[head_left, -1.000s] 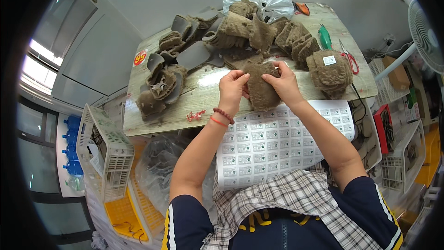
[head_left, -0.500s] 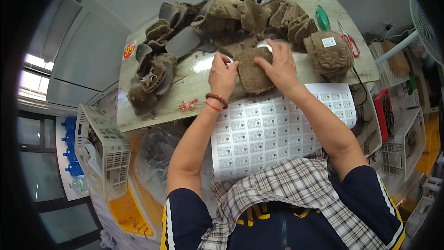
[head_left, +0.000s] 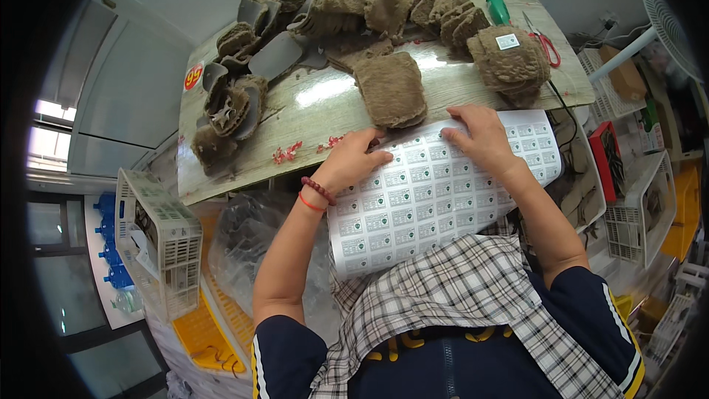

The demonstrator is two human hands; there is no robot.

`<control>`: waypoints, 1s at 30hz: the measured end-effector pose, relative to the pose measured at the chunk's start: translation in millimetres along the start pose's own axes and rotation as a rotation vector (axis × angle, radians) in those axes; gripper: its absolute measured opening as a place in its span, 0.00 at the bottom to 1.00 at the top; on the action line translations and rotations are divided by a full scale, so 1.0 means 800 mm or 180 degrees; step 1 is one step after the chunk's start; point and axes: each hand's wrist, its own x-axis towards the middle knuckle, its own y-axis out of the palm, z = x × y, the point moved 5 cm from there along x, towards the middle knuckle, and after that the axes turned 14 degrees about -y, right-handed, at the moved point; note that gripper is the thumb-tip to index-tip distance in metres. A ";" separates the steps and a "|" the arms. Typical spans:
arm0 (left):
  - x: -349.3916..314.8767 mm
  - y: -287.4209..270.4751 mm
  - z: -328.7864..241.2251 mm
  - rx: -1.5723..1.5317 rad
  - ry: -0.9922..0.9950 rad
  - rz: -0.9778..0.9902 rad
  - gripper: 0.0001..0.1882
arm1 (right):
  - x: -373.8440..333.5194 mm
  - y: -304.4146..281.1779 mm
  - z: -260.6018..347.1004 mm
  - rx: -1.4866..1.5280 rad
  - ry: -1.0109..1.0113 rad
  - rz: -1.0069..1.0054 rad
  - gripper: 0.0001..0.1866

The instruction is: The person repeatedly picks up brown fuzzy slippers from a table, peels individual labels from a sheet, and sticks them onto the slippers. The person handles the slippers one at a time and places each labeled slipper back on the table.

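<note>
A white sheet of small printed labels (head_left: 421, 199) slopes from the table's front edge down over my lap. My left hand (head_left: 353, 159) holds its upper left edge, thumb on the printed face and fingers curled at the edge. My right hand (head_left: 481, 140) is on its upper right edge, thumb on the labels and fingers bent over the far side. Just beyond my hands lies a neat stack of fuzzy brown pads (head_left: 390, 89), untouched. To its right stands another pad stack (head_left: 509, 59) with a white label (head_left: 508, 42) stuck on top.
Loose brown pads (head_left: 343, 4) and grey-backed pads (head_left: 277, 55) cover the back and left of the table (head_left: 310, 118). Green-handled snippers (head_left: 498, 7) and red-handled scissors (head_left: 545, 44) lie at the right. Plastic crates (head_left: 166, 244) flank me, and a fan (head_left: 668, 22) stands at right.
Both hands have left the middle pad stack and come back toward me onto the label sheet's upper edge. The stack stays on the table. The whole view has shifted slightly.
</note>
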 end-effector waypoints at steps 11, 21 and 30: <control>-0.022 0.010 0.010 -0.0706 -0.0282 0.0865 0.30 | 0.034 -0.009 0.037 0.0743 0.0633 0.1397 0.29; -0.075 -0.043 -0.048 -0.0026 0.0030 -0.0831 0.20 | 0.026 -0.066 0.055 0.0072 -0.0022 0.0396 0.21; -0.056 -0.044 -0.047 -0.0664 0.0282 -0.0852 0.10 | 0.037 -0.022 0.103 0.0272 -0.0980 -0.0808 0.17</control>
